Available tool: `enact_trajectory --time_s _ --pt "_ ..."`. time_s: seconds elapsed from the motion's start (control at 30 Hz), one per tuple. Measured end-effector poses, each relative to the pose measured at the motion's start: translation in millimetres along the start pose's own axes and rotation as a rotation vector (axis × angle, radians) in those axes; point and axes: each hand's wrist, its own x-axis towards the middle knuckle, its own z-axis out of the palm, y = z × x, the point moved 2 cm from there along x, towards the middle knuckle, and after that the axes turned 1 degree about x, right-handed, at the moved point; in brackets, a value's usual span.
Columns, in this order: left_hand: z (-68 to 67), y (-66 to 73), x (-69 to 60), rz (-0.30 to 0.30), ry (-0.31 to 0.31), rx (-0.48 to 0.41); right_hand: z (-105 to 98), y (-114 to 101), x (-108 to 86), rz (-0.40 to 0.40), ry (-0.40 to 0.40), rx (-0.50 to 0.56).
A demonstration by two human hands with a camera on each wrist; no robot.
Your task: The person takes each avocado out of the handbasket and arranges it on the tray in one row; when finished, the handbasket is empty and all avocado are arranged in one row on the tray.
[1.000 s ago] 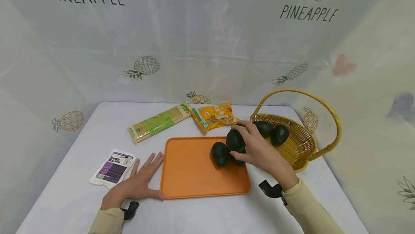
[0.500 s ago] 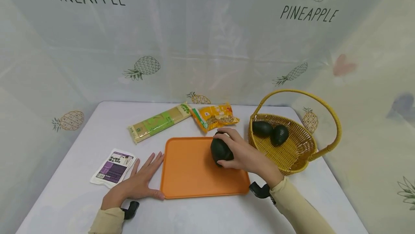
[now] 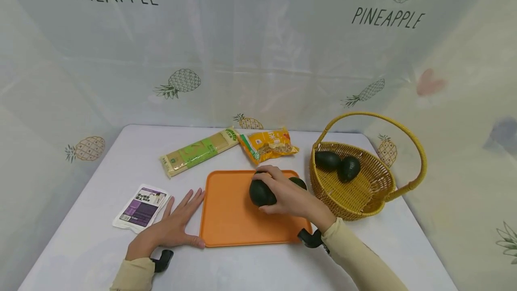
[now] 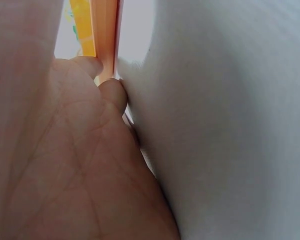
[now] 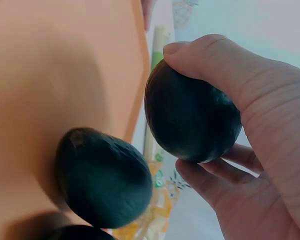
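Observation:
My right hand (image 3: 284, 194) grips a dark avocado (image 3: 261, 192) over the orange tray (image 3: 230, 219). In the right wrist view, thumb and fingers curl round this avocado (image 5: 190, 115), held off the tray. Another avocado (image 5: 105, 177) lies on the tray below it, and part of a third avocado (image 5: 82, 233) shows at the bottom edge. From the head, my hand covers most of these; one avocado (image 3: 298, 182) peeks out behind it. My left hand (image 3: 171, 226) lies with fingers spread against the tray's left edge, its thumb at the near corner.
To the right stands a yellow wicker basket (image 3: 363, 194) with a tall handle, two avocados (image 3: 337, 165) inside. Behind the tray lie a long noodle packet (image 3: 199, 153) and an orange food bag (image 3: 268, 145). A white-and-purple pouch (image 3: 141, 208) sits left of my left hand.
My right hand has carried the avocado leftward from beside the basket to over the tray's middle. My left hand has stayed in place.

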Motion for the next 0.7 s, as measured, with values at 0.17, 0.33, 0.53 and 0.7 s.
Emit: enact_trajectory --time_s 0.17,0.33,0.53,0.7 --pt "-0.1 -0.3 -0.2 -0.003 0.001 0.0 9.2 0.2 8.3 0.021 -0.059 -0.006" --pt "-0.3 -0.5 -0.6 -0.006 0.002 0.002 16.7 2.5 15.3 0.052 -0.093 -0.036" --pt "0.0 -0.2 -0.2 -0.009 0.0 0.001 23.2 4.8 18.8 0.025 -0.118 -0.082" --pt "0.2 0.1 0.5 -0.01 -0.004 0.003 28.4 7.6 19.4 0.016 -0.136 -0.104"
